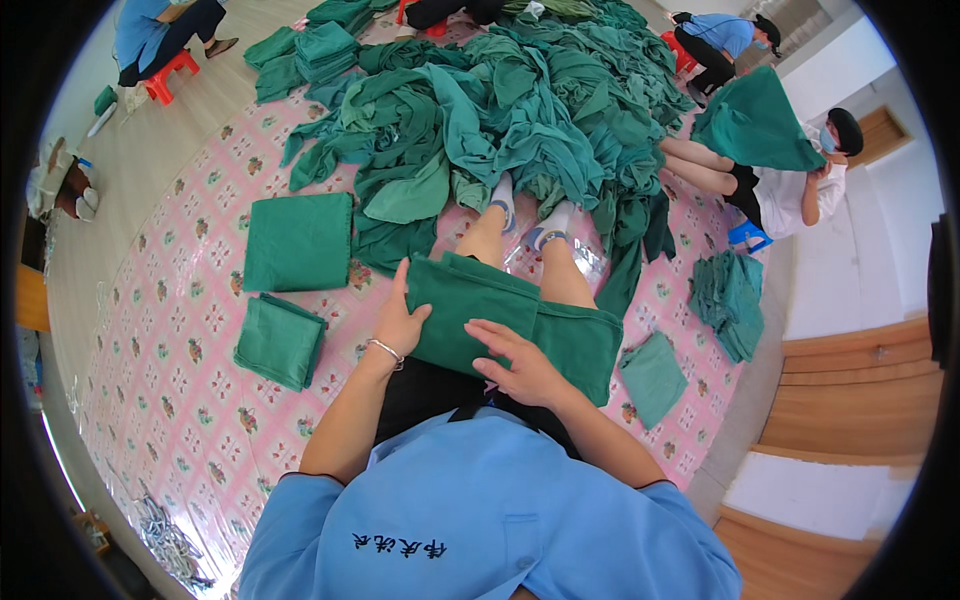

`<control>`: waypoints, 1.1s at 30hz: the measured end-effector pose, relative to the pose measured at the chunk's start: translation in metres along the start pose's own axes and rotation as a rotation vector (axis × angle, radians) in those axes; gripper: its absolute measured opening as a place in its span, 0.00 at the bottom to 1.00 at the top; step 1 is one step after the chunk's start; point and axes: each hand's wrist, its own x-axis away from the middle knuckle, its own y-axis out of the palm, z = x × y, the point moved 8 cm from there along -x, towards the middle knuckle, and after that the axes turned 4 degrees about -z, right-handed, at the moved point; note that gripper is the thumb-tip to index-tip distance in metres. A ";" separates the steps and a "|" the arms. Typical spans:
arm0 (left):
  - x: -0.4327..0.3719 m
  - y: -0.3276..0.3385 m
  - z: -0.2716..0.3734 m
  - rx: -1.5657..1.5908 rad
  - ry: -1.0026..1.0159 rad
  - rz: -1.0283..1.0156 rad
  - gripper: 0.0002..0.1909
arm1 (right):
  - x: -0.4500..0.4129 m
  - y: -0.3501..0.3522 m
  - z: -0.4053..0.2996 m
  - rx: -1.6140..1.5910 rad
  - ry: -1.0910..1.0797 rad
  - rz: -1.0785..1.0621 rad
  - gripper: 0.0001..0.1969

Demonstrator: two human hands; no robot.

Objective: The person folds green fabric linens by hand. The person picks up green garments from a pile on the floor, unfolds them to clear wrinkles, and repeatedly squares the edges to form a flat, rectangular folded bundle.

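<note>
A partly folded green cloth [480, 319] lies across my thighs, with its right part one fold lower than the left. My left hand [403, 319] is at the cloth's left edge, fingers pointing forward and thumb over the fabric; whether it grips the edge is unclear. Above the middle of the cloth my right hand [517, 364] is spread, palm down, with nothing between its fingers. To the left lie a large folded green cloth [298, 241] and a smaller folded stack [279, 343]. A pale green folded cloth [652, 380] lies to the right.
A big heap of crumpled green cloths [510, 112] rises beyond my feet. Folded piles stand at the right [727, 304] and upper left [325, 52]. A co-worker [795, 180] at the right holds up a green cloth; other people sit on stools farther back. A patterned pink sheet [187, 360] covers the floor.
</note>
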 end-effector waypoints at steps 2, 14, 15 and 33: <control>0.003 0.004 -0.006 -0.077 -0.032 -0.004 0.42 | 0.006 0.009 0.023 0.124 0.038 0.037 0.23; -0.081 0.147 0.055 -0.848 0.153 -0.727 0.38 | 0.103 0.079 0.123 -1.395 0.939 0.183 0.18; -0.084 0.166 0.045 -0.853 0.058 -0.908 0.42 | 0.104 0.084 0.125 -1.467 1.002 0.234 0.17; -0.121 0.058 0.154 0.535 0.169 -0.648 0.19 | 0.039 -0.130 0.030 -1.024 0.109 0.853 0.04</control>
